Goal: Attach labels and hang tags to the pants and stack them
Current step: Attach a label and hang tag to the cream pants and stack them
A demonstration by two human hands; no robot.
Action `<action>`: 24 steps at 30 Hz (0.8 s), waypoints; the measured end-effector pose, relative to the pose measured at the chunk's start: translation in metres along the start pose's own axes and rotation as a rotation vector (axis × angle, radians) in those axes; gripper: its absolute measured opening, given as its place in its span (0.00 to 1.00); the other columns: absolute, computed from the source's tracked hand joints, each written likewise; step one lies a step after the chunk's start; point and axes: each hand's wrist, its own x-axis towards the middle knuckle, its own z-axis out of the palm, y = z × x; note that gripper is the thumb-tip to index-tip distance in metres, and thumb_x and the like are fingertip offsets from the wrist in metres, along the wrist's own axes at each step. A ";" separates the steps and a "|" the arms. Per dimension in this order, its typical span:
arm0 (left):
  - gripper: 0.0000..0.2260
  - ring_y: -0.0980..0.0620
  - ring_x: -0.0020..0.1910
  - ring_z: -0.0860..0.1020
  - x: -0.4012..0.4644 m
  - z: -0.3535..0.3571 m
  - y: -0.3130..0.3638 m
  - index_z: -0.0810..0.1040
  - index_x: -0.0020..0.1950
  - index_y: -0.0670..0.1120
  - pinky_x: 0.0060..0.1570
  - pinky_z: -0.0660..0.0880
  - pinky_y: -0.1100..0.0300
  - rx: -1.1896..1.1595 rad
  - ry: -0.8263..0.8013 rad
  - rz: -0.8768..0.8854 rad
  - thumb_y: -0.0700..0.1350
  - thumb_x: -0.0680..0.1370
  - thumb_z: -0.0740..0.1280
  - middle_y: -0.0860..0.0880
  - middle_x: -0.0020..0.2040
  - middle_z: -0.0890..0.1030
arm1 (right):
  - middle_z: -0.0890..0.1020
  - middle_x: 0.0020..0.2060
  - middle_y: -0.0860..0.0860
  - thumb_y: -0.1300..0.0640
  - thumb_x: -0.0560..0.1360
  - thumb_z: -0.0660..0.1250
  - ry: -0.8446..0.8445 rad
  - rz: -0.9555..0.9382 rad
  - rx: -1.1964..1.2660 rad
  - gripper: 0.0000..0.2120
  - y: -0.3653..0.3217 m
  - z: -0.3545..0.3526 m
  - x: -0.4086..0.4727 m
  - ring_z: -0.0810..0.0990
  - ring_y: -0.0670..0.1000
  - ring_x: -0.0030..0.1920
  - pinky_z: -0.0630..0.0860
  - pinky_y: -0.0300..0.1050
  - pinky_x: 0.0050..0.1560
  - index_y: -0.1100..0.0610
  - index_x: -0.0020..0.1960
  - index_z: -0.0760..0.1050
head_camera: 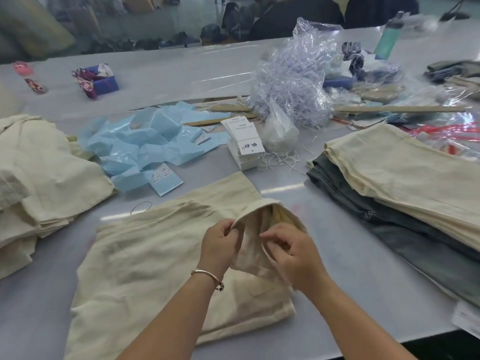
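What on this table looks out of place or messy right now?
Blue papers lie scattered, not stacked. White strings trail loose beside the tags. A lone elastic loop sits by the pants both hands grip. Nothing looks damaged.

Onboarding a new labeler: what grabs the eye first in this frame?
The left hand and right hand pinch open the waistband of cream pants at front centre. Behind them, blue label sheets lie scattered left of a stack of white hang tags. A clear bag of plastic tag fasteners rises behind; folded pants stack sits right.
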 end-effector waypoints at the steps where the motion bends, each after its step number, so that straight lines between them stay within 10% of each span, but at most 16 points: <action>1: 0.15 0.56 0.28 0.65 0.002 0.001 -0.001 0.74 0.31 0.47 0.30 0.63 0.60 -0.014 0.003 -0.005 0.36 0.77 0.65 0.54 0.27 0.69 | 0.81 0.40 0.46 0.68 0.72 0.69 0.167 -0.012 -0.075 0.08 0.004 -0.005 0.000 0.78 0.44 0.40 0.75 0.36 0.41 0.57 0.45 0.81; 15: 0.09 0.54 0.33 0.68 0.013 0.008 0.004 0.80 0.39 0.46 0.35 0.66 0.59 0.026 -0.019 0.087 0.39 0.78 0.66 0.49 0.32 0.74 | 0.76 0.41 0.52 0.64 0.72 0.66 0.216 0.180 -0.537 0.15 0.036 -0.031 0.009 0.76 0.57 0.36 0.67 0.42 0.33 0.53 0.56 0.80; 24: 0.09 0.55 0.31 0.66 0.013 0.013 0.005 0.79 0.39 0.42 0.34 0.65 0.58 0.062 -0.038 0.097 0.41 0.78 0.66 0.52 0.30 0.70 | 0.73 0.41 0.54 0.59 0.64 0.76 0.161 0.123 -0.696 0.09 0.049 -0.036 0.011 0.72 0.56 0.42 0.66 0.45 0.36 0.61 0.38 0.79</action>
